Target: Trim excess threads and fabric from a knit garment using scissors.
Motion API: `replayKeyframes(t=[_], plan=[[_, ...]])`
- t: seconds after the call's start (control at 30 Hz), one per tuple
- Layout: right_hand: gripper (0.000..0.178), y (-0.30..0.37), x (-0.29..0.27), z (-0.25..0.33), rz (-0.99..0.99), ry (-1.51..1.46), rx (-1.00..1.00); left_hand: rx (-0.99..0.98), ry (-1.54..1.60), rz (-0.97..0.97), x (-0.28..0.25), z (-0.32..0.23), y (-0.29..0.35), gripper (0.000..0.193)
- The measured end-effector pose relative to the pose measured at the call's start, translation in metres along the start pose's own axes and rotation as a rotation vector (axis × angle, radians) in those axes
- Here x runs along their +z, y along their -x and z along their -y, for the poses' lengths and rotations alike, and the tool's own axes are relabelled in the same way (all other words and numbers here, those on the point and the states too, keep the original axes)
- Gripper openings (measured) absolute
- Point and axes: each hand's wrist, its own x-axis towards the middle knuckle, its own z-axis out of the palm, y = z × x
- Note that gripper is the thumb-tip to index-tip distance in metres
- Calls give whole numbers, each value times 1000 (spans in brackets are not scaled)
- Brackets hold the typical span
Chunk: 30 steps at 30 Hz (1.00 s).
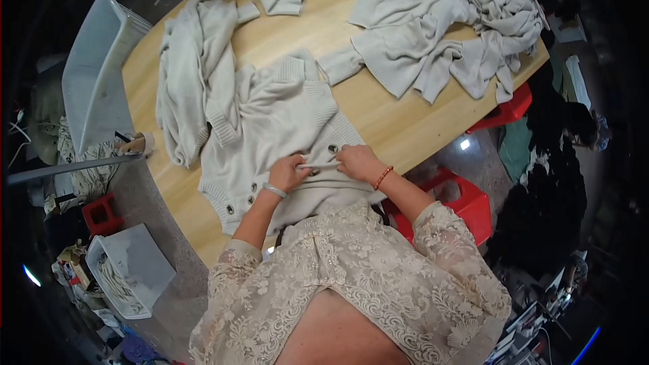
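Observation:
A cream knitted cardigan [270,115] with ribbed edges and several dark round buttons lies spread at the near edge of the table. My left hand [288,172] is closed on a fold of its button edge, close to a dark button. A short way to the right, my right hand [357,164] pinches the same strip, just below another button. Between my hands the knit is drawn fairly straight. The lower part of the cardigan hangs over the table edge against my body. Parts of my fingertips are hidden by the fabric.
Pale knit garments lie bunched on the wooden table [297,34], with one pile [439,34] at the far right. White plastic bins [135,263] stand on the floor to the left. A red stool [466,203] is near my right elbow, and dark fabric is heaped beyond it.

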Motion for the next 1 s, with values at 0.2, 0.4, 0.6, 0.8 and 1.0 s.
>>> replayKeyframes(t=[0.2,0.4,0.6,0.8,1.0], plan=[[19,21,0,-15,-24,-70,100,403,-103,-297,18,-37,-14,16],[14,25,5,-8,-155,-150,95,205,-17,-134,69,-42,-52,15],[14,22,9,-8,-203,-279,71,31,175,19,74,-37,-56,11],[28,17,-2,2,-218,-441,128,-276,818,145,63,-30,-56,13],[30,15,-9,0,-173,-325,-22,-306,885,306,47,-22,-53,17]])
